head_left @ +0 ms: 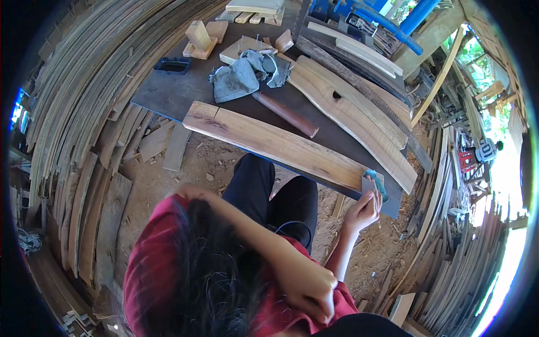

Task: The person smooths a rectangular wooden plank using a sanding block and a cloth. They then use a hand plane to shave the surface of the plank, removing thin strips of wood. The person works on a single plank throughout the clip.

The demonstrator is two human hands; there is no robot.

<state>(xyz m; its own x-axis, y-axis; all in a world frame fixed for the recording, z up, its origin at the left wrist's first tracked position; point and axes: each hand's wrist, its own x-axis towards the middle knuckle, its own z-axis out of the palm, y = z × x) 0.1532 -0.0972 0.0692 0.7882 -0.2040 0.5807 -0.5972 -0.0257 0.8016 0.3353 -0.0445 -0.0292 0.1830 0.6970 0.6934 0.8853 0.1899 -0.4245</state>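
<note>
At the bottom centre of the frame, the left hand [310, 295] lies against a red shirt [154, 241], its forearm folded across the body and its fingers curled in; whether that grip holds any cloth, I cannot tell. Right of centre, the right hand [364, 212] reaches up to the worktop's near edge, its grip pinching a crumpled teal pad with a grey flat piece [377, 182] against the right end of a long, straight, light-brown wooden board [281, 143]. This board slants across the middle of the frame, lying along the near edge of the dark grey flat worktop [160, 92], above black-trousered knees [252, 180] and a brown dirt floor [196, 163]. Just beyond the board lies a reddish-brown wooden rod [287, 115], its upper end beside torn, crumpled grey sheets [236, 81]. To their right, a wide, wavy-edged wooden slab with a dark hole [359, 126] runs toward the right. Farther off, at the upper left of the worktop, sit a shallow black tray [172, 65] and an upright pale wooden block [198, 36]. Blue metal framework [387, 22] stands at the upper right, and long stacked grey-brown planks [84, 84] fill the upper left.
</note>
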